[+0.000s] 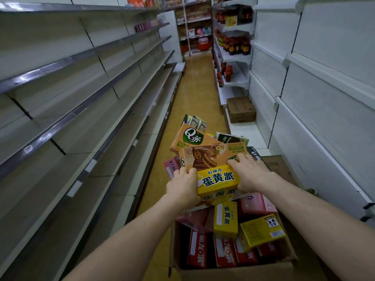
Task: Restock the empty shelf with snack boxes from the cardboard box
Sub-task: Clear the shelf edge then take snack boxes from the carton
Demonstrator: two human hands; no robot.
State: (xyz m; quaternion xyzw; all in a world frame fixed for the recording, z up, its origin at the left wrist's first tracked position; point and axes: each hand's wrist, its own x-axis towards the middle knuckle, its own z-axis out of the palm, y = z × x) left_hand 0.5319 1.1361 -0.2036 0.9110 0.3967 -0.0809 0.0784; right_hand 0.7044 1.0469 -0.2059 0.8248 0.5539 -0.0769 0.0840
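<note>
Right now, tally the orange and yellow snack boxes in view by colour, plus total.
Orange: 2, farther orange box and nearer orange box.
Yellow: 3, held yellow box, plus upright yellow box and tilted yellow box in the cardboard box.
Total: 5. A yellow sliver beside the tilted one may be a sixth.

Pretty dim in here, with a grey-green cast over everything. Light looks like it comes from overhead further down the aisle, since the floor (197,82) has a soft sheen there. The metal edges of the left shelves (60,63) catch pale glare streaks. The cardboard box (233,270) is murky inside. Big wide-angle bend at the sides. The yellow snack box (217,179) up close is sharp; the goods at the far end (203,37) are mushy.
</note>
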